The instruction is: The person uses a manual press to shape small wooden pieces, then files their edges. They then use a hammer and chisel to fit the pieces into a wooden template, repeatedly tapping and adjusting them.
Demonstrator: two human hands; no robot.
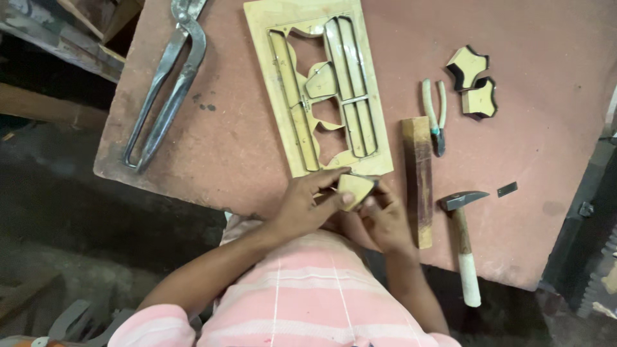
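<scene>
We work at a reddish table over a dark floor. Our left hand and right hand both close on a small wood block, held at the near edge of the die board. We judge we are fitting a piece; next it wants lining up with an open slot just ahead. The hammer and wood bar lie right of our right hand. Our fingers hide the block's underside.
</scene>
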